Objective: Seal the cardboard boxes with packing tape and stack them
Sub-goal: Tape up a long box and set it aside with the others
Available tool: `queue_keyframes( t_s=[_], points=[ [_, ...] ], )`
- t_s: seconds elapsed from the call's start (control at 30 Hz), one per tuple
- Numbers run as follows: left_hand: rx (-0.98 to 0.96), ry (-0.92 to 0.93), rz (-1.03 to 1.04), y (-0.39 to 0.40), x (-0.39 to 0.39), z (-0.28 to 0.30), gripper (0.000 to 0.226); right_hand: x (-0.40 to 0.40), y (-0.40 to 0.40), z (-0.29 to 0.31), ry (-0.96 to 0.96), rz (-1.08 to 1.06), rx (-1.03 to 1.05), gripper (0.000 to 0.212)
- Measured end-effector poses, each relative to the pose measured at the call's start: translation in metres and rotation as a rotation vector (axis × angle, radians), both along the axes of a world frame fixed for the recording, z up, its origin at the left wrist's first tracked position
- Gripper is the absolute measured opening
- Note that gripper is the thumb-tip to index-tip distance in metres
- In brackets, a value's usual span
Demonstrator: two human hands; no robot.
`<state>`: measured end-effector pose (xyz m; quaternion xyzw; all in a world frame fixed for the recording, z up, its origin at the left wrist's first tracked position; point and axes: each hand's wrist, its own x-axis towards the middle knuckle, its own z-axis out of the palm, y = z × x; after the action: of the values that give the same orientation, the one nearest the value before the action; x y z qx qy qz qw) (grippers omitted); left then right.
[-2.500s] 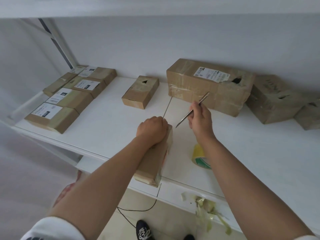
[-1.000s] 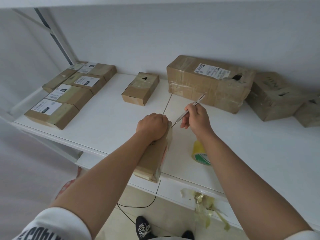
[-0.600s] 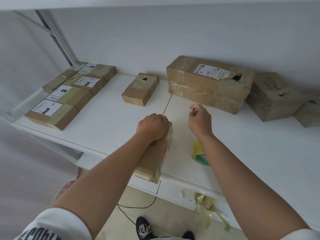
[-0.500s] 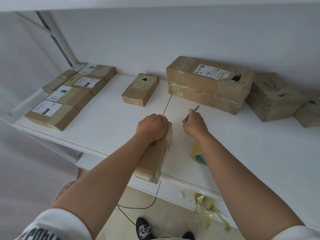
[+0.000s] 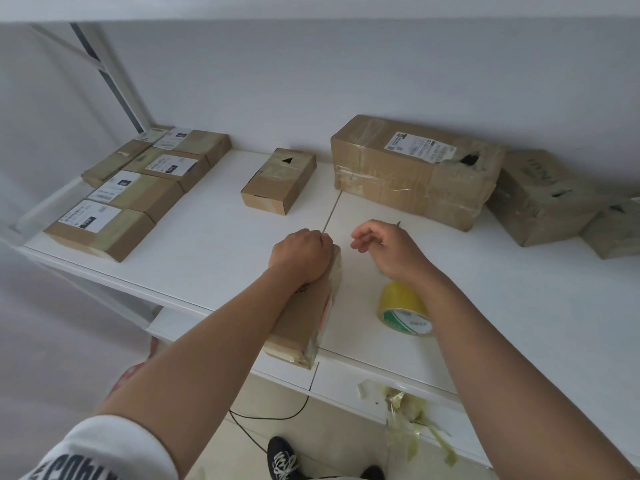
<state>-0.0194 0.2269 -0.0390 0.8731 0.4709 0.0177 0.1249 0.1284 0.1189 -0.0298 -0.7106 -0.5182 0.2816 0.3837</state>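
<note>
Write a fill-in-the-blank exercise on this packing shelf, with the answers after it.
1. The left hand holds down a ____ box.
2. The tape roll by the right hand is ____.
3. The small box bears a black ____.
Answers: cardboard; yellow; triangle.

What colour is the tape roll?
Yellow, with a green-and-white printed core, in the head view: tape roll.
</note>
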Motion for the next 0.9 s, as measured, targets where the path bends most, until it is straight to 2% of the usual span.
queue_keyframes(
  t_s=[0.3, 0.4, 0.5, 0.67, 0.9],
  points=[
    [0.018, -0.003, 0.005, -0.0024, 0.0002, 0.0006, 0.035, -0.0023, -0.0100, -0.0008, -0.032, 0.242, -0.164, 0.029],
    [0.011, -0.011, 0.019, -0.0030, -0.0002, 0.0008, 0.036, -0.0022, -0.0068, -0.0019, -0.051, 0.287, -0.212, 0.019],
    [0.009, -0.014, 0.026, -0.0028, -0.0004, 0.0010, 0.037, -0.0022, -0.0047, -0.0021, -0.015, 0.300, -0.211, 0.010],
    [0.012, 0.009, 0.026, -0.0030, 0.0007, 0.0003, 0.039, -0.0044, -0.0032, -0.0027, -0.056, 0.282, -0.162, 0.022],
    [0.026, 0.034, 0.037, -0.0042, 0.0018, 0.0015, 0.038, -0.0054, -0.0066, -0.0012, -0.032, 0.241, -0.111, 0.022]
  ],
)
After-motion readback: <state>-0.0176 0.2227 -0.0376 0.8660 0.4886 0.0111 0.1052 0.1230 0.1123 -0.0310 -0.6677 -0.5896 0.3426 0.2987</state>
